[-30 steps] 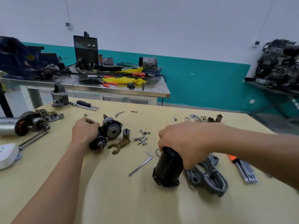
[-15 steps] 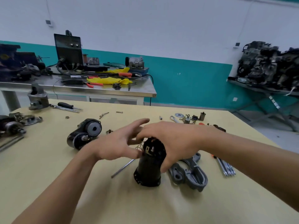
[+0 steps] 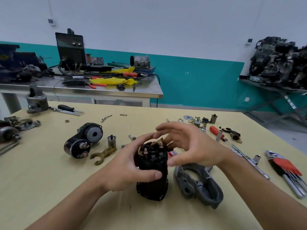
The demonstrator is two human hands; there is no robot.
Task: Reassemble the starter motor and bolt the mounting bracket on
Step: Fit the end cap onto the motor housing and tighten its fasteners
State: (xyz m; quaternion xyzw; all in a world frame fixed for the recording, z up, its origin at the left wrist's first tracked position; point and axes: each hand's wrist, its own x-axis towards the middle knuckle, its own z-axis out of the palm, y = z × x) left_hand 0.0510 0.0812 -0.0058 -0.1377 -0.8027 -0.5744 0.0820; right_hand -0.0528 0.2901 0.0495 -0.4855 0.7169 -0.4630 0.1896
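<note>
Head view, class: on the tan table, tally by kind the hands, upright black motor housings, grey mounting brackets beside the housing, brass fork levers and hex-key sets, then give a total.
Hands: 2 (left hand, right hand)
Upright black motor housing: 1
Grey mounting bracket: 1
Brass fork lever: 1
Hex-key set: 1
Total: 6

I work in a repair workshop: steel hex keys in a red holder (image 3: 285, 170) lie on my pale yellow bench (image 3: 49, 180), while a black dialled machine with thick cables (image 3: 70, 48) and a greasy dark engine (image 3: 279, 60) stand behind.
</note>
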